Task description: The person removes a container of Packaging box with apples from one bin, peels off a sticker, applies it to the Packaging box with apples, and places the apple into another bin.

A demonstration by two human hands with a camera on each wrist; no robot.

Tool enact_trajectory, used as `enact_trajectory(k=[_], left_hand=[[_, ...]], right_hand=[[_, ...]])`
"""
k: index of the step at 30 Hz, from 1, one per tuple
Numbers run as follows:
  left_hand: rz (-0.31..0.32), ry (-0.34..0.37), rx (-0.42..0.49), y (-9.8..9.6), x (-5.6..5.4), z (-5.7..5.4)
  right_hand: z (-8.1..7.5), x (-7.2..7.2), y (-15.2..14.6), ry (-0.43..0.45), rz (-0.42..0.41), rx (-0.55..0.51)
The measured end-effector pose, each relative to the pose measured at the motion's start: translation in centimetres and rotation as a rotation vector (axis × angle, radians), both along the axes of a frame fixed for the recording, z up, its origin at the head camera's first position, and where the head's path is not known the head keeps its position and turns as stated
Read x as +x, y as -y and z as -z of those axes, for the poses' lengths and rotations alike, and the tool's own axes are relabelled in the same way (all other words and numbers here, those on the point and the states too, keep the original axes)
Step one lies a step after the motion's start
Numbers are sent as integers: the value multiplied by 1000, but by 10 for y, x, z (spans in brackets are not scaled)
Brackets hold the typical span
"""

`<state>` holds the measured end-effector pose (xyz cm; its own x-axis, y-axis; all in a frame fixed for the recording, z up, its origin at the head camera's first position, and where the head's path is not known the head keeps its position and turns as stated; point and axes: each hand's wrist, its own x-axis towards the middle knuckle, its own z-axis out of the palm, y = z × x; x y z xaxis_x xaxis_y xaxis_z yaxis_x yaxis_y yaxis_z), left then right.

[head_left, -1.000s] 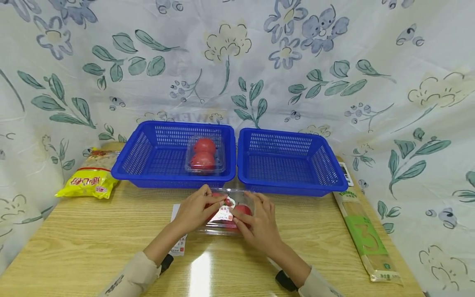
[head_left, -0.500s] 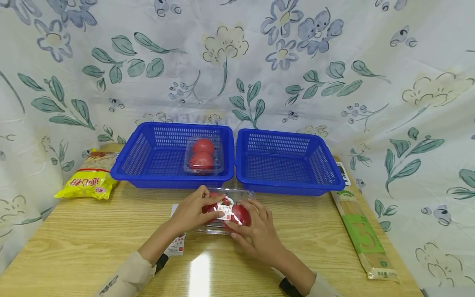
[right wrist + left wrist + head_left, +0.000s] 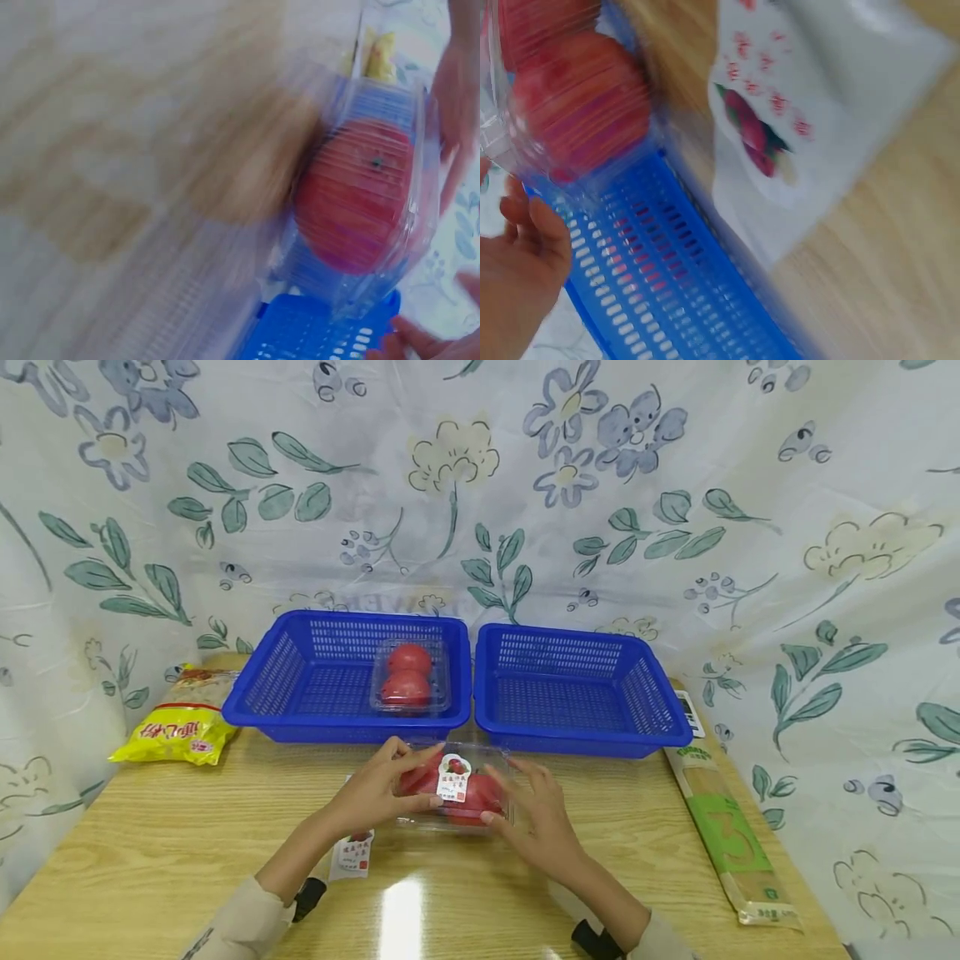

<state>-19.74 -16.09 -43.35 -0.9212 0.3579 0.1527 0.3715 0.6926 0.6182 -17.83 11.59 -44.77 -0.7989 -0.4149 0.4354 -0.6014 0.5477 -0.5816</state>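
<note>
1. Clear plastic clamshell point(image 3: 450, 815) of round red fruit point(image 3: 480, 793), white label point(image 3: 453, 779) on lid; in front of two blue plastic baskets point(image 3: 585, 742).
2. Left hand point(image 3: 371, 787): thumb and forefinger spread, at label's left.
3. Right hand point(image 3: 543, 822): fingers spread, at clamshell's right; contact unclear.
4. Label strip point(image 3: 351, 857): on wooden table point(image 3: 450, 902), left of clamshell.
5. Second fruit clamshell point(image 3: 410, 681): in left basket point(image 3: 345, 732).

clear box point(image 3: 415, 204) | red fruit point(image 3: 352, 202) inside | blue basket point(image 3: 287, 327) | blurred tabletop point(image 3: 97, 165)

A pale floral cloth point(image 3: 300, 556) hangs behind a wood-grain table point(image 3: 630, 810) streaked with white glare point(image 3: 402, 914).
</note>
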Motion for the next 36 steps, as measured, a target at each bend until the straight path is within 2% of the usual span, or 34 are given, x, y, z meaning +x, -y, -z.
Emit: enact_trajectory(k=[3, 5, 7, 9, 12, 15, 18, 21, 23, 26, 31, 33, 36], left_hand=[[-85, -20, -4, 10, 9, 0], [-138, 2, -26, 15, 14, 2], [-163, 46, -53, 16, 19, 5], [-164, 108, -67, 15, 22, 9], [-125, 200, -28, 8, 27, 14], [-82, 279, 99, 1, 30, 18], [-41, 382, 262, -5, 31, 19], [-17, 508, 425, -6, 31, 19], [-2, 567, 520, -6, 31, 19], [-16, 565, 577, -5, 33, 22], [-49, 522, 627, -2, 37, 29], [-65, 513, 625, 2, 39, 29], [-68, 495, 607, 8, 39, 29]], right_hand=[[-2, -8, -5, 184, 72, -69], [-3, -14, -8, 304, 104, -100], [-1, -20, -11, 416, 128, -116], [1, -26, -13, 504, 133, -130], [3, -30, -13, 621, 142, -141], [3, -32, -12, 702, 139, -153], [4, -34, -9, 751, 124, -180], [6, -35, -7, 797, 88, -242], [7, -35, -6, 826, 58, -295], [9, -30, -4, 838, 21, -363], [13, -18, 0, 821, -23, -478], [15, -14, 1, 817, -34, -513], [19, -9, 1, 798, -91, -520]])
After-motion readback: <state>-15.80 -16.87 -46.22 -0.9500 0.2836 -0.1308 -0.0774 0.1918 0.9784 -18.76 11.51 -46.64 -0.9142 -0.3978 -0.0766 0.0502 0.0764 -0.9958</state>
